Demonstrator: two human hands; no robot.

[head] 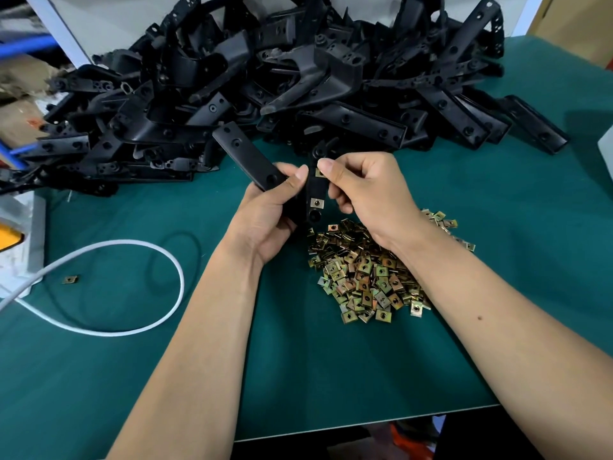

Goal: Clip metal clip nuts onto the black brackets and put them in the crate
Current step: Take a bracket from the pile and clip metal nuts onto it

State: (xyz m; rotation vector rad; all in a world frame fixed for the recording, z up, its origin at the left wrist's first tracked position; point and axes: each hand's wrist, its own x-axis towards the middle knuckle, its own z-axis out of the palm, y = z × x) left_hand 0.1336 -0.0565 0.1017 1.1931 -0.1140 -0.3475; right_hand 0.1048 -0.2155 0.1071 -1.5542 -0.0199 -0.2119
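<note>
My left hand [268, 210] grips a black bracket [247, 159] above the green table, one arm of it pointing up and left, the other hanging down between my hands. One clip nut [316, 203] sits clipped on the lower arm. My right hand [368, 190] pinches a second clip nut [320, 172] against the bracket with thumb and fingers. A heap of loose brass-coloured clip nuts [368, 277] lies just below my right wrist. A large pile of black brackets [282, 78] fills the far side of the table. No crate is in view.
A white cable [139, 247] loops over the green table [331, 376] at the left, with one stray clip nut [70, 279] beside it. A white and yellow object [20, 240] sits at the left edge. The table's front edge runs at the lower right.
</note>
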